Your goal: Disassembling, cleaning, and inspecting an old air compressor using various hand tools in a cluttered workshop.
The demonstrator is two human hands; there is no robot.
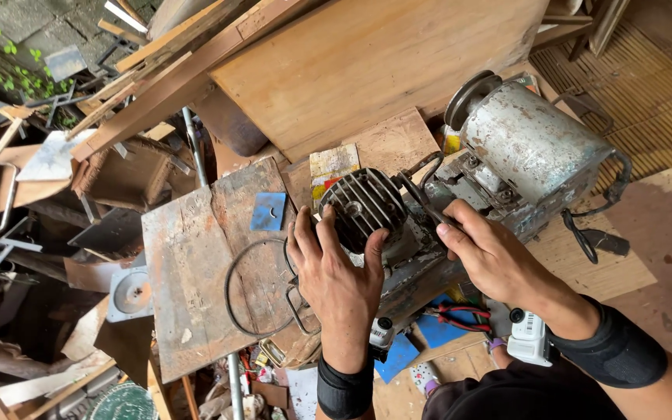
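My left hand [336, 268] grips the black finned round cylinder head [361, 204] of a small machine from below, fingers spread around its rim. My right hand [485, 253] closes on dark pliers [421, 190] whose jaws reach toward the finned part. Behind them lies a large grey, rust-spotted electric motor [534, 148] with a pulley wheel [470, 97] at its end and a black cable [585, 233] hanging off it.
A worn wooden board [196, 272] carries a thin wire ring [254, 288] and a blue plastic scrap [267, 211]. Red-handled pliers [460, 317] lie below the motor. A big plywood sheet [367, 62] leans behind. Scrap timber and metal pile up at left [33, 194].
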